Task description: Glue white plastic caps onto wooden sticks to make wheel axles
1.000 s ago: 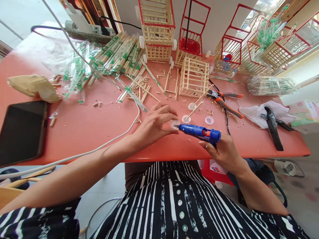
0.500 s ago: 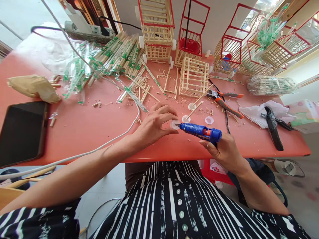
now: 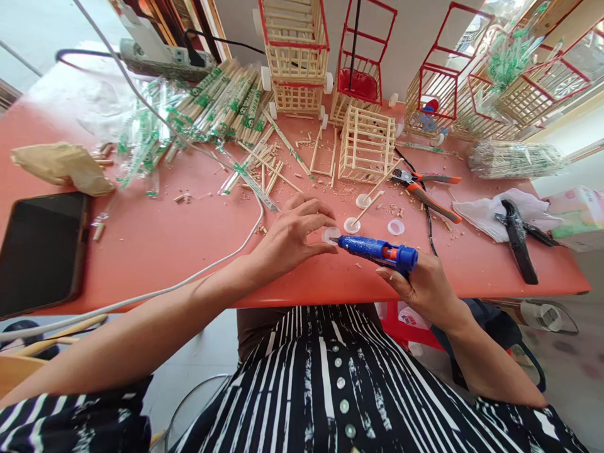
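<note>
My right hand (image 3: 431, 289) is wrapped round the grip of a blue hot glue gun (image 3: 377, 248), its nozzle pointing left. The nozzle tip meets a small round white plastic cap (image 3: 331, 236) on the table. My left hand (image 3: 297, 233) steadies this cap between thumb and fingers. Just beyond, a second white cap (image 3: 352, 226) has a thin wooden stick (image 3: 369, 208) leaning from it. Another cap (image 3: 363, 201) also has a stick at it, and a loose cap (image 3: 396, 227) lies flat to the right.
A wooden-stick cart frame (image 3: 367, 145) stands behind the caps, with finished red-edged carts (image 3: 298, 69) farther back. Pliers (image 3: 427, 195) and a black clamp-like tool (image 3: 516, 242) lie right. Wrapped chopsticks (image 3: 226, 107), a white cable (image 3: 207, 272) and a phone (image 3: 44, 248) are left.
The glue gun and my right hand have shifted very slightly left. My left hand stays at the same cap.
</note>
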`<state>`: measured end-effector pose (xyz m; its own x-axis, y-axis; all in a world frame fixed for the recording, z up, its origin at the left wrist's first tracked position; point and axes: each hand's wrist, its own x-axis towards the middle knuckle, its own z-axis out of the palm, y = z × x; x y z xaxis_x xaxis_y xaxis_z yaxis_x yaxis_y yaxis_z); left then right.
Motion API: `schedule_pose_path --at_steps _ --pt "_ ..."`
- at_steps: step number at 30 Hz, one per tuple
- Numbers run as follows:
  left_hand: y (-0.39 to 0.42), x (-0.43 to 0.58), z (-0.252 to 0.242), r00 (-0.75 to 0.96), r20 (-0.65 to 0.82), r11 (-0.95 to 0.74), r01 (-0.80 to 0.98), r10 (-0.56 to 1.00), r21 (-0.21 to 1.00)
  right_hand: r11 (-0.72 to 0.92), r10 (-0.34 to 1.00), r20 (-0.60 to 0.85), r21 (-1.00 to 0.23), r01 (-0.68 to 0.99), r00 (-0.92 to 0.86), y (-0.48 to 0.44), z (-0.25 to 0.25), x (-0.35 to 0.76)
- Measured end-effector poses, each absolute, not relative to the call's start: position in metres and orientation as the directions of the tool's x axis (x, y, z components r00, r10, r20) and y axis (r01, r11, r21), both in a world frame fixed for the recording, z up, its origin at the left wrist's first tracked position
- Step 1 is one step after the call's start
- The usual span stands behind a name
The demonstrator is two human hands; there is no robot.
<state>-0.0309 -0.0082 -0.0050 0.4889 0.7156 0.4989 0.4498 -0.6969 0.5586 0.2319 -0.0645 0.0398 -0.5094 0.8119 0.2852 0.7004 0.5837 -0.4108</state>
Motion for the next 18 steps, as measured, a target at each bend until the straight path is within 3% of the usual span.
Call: schedule_pose_path --at_steps 18 --pt "-0.0077 -0.0310 -0.0069 0.495 0.521 -0.718 0.443 0.695 0.538 0.616 0.785 0.347 -0.349 0.706 -0.513 -0.0646 0.0355 0.2306"
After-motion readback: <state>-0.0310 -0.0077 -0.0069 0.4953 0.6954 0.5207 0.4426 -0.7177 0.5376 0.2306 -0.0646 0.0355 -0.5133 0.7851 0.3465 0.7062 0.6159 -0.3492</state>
